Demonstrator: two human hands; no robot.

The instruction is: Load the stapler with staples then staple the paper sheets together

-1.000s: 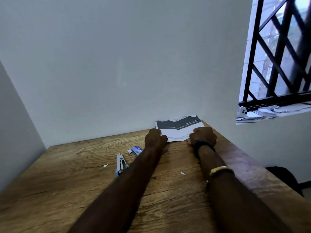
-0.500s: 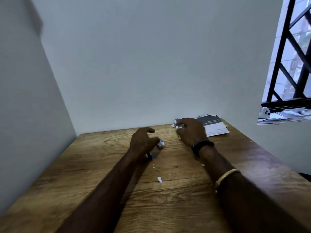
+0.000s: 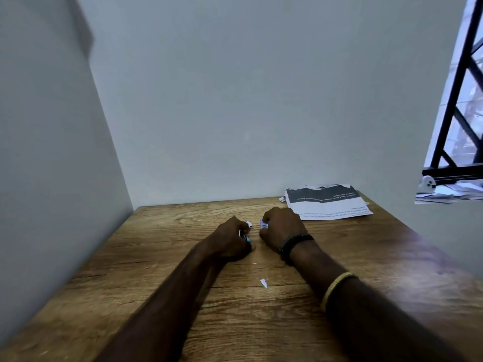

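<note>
Both hands were down around the middle of the surface, close together but not touching. The left hand had its fingers curled tight round the stapler. It was pretty much all buried in the fist, with just a blue tip and a sliver of metal poking out on the thumb side. Couldn't tell if the stapler was open or not. The right hand had its fingers bent in, pinching what looked like a little white-and-blue staple box, held just beside the stapler. The sheets sat in the far right corner of the surface, up against the wall and well apart from both hands. One small white scrap lay closer to the near edge, between the two forearms. The right arm had a black band and a gold bangle on it.
</note>
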